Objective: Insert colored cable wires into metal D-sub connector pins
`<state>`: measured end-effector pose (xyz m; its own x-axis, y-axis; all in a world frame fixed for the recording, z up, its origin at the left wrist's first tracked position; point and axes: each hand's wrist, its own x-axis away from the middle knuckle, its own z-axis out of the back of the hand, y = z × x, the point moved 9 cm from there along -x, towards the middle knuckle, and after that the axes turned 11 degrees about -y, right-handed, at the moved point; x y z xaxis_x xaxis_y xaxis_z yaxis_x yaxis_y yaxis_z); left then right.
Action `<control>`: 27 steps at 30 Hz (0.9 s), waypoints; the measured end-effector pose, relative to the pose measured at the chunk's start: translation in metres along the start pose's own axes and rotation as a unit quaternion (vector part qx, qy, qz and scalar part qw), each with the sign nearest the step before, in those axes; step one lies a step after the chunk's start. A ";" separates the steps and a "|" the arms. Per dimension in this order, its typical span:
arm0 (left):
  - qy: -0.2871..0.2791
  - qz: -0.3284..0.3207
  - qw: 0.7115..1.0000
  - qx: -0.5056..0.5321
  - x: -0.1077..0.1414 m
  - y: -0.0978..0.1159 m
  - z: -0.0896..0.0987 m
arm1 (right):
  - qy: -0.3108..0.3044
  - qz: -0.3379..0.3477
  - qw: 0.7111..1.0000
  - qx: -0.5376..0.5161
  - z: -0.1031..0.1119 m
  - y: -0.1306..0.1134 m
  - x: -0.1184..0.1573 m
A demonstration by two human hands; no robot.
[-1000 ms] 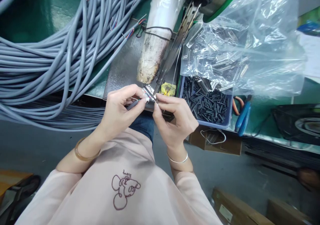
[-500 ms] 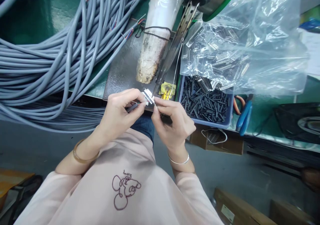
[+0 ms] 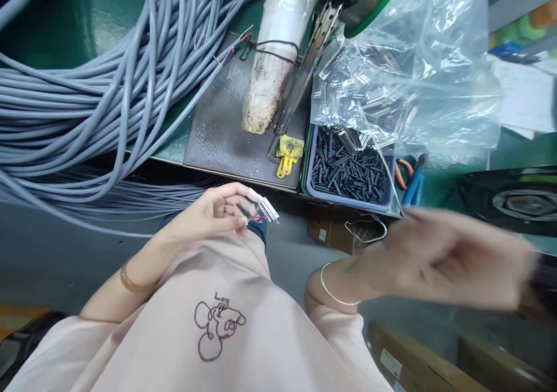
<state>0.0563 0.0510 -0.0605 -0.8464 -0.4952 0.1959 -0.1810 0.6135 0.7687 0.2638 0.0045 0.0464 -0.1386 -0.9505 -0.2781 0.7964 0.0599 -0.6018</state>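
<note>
My left hand (image 3: 224,211) is closed in a pinch, in front of the bench edge, on a small metal multi-pin connector (image 3: 270,209). Red and other thin wires (image 3: 256,214) show between its fingertips and the connector's row of pins. Out to the right, my right hand (image 3: 461,258) is smeared by motion, so its fingers cannot be read. A thin, bright solder wire (image 3: 389,174) slants down to the upper edge of that hand; whether the fingers hold it is unclear. Above the bench, the soldering iron (image 3: 300,82) points down beside a wrapped tube (image 3: 272,73).
Thick grey cables (image 3: 108,102) lie in coils at left. A blue bin (image 3: 348,202) holds many short black tubes, partly under a clear bag (image 3: 439,84) of metal connectors. Pliers (image 3: 413,186) lie beside it. A yellow clip (image 3: 286,159) sits on the dark plate (image 3: 217,142).
My right hand has swung from the connector far out to the right. My left hand has drawn the connector down, off the bench edge. The solder wire now slants to the right.
</note>
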 end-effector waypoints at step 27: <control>0.164 -0.133 0.969 -0.125 -0.009 0.044 0.001 | 0.036 -0.020 0.994 -0.102 -0.004 -0.005 -0.036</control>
<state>0.0551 0.0829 -0.0284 -0.5744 -0.8095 0.1215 -0.2097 0.2890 0.9341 0.2629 0.0401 0.0563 -0.2157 -0.9295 -0.2993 0.6544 0.0899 -0.7507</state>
